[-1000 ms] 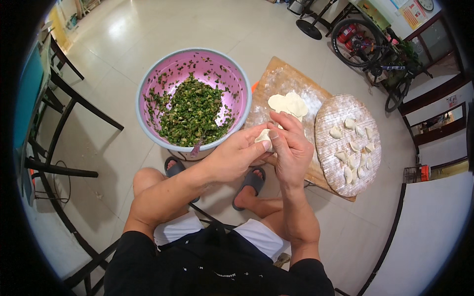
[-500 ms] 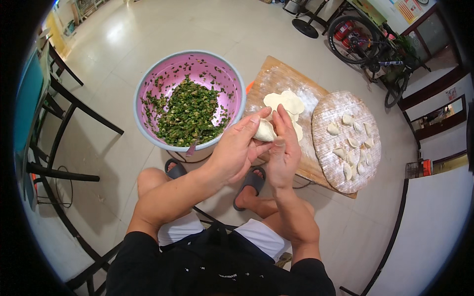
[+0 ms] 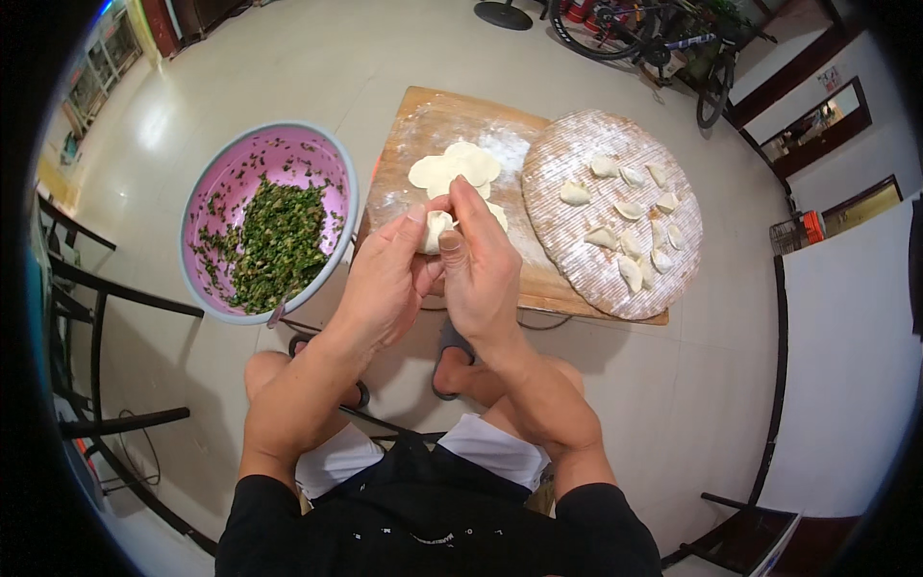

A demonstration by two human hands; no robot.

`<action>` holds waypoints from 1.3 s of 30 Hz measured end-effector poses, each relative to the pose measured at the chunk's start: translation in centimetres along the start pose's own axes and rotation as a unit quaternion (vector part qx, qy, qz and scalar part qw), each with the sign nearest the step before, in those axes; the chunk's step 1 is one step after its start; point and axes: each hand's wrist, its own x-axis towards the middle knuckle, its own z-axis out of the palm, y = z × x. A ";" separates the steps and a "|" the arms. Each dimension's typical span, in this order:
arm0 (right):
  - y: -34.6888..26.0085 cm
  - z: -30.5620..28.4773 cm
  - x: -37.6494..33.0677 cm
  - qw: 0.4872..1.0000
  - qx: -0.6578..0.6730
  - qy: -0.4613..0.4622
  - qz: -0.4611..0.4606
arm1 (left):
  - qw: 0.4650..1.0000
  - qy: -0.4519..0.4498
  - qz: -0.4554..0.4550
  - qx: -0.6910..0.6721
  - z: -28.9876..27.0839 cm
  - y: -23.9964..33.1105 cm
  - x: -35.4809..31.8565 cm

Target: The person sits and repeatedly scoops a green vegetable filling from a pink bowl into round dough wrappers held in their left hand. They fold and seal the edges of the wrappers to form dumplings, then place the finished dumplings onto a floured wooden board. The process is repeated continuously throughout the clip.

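Between both my hands is a folded dumpling (image 3: 436, 232), its pale dough pinched together along the top. My left hand (image 3: 383, 284) wraps it from the left, and my right hand (image 3: 483, 269) closes on it from the right with thumb and fingers at the edge. Just beyond them, flat round dough wrappers (image 3: 457, 165) overlap on a floured wooden board (image 3: 423, 115). To the left stands a pink basin (image 3: 319, 159) holding chopped green filling (image 3: 279, 240), with a utensil handle (image 3: 277, 314) at its near rim. Several finished dumplings (image 3: 630, 210) lie on a round, ridged, floured tray (image 3: 567, 260) at the right.
The tray overlaps the board's right part. Black-framed chairs (image 3: 101, 337) stand at the left. A bicycle (image 3: 663, 43) is parked at the far right, and a white panel (image 3: 836, 356) rises on the right side. My slippered foot (image 3: 450, 361) is below the board.
The view has swung to the right, so basin, board and tray appear farther left. The dumpling's edge is now drawn together between my hands, where its folded side showed before.
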 end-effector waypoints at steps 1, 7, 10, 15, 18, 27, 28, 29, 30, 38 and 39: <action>0.2 -0.9 0.3 0.999 0.028 -0.002 0.019 | 0.999 -0.025 -0.004 0.019 0.5 0.0 0.5; 4.6 -8.1 4.9 0.927 0.223 0.230 0.193 | 0.988 -0.022 -0.055 0.146 4.1 -3.5 5.7; 6.3 -12.2 5.7 0.855 0.261 0.391 0.217 | 0.971 -0.052 -0.025 0.232 6.0 -6.8 11.0; 9.3 -16.1 4.6 0.816 0.294 0.431 0.252 | 0.856 -0.045 0.065 0.510 7.0 -11.5 20.8; 10.1 -17.4 4.5 0.807 0.293 0.444 0.258 | 0.816 -0.074 0.105 0.564 7.7 -12.3 24.9; 11.6 -18.2 4.6 0.809 0.279 0.449 0.257 | 0.797 -0.044 0.111 0.593 7.0 -11.5 29.2; 11.6 -18.4 4.6 0.811 0.271 0.451 0.256 | 0.809 -0.030 0.112 0.576 7.1 -10.6 28.9; 11.5 -18.3 4.6 0.811 0.264 0.456 0.253 | 0.826 -0.024 0.121 0.550 7.0 -9.7 28.2; 11.5 -18.0 4.6 0.812 0.260 0.459 0.251 | 0.842 -0.016 0.130 0.523 6.8 -8.6 27.0; 11.4 -14.0 4.6 0.914 0.167 0.302 0.213 | 0.901 0.042 0.135 0.410 2.8 -3.1 14.4; 11.3 -13.3 4.6 0.932 0.137 0.262 0.212 | 0.904 0.044 0.129 0.405 2.2 -2.7 12.9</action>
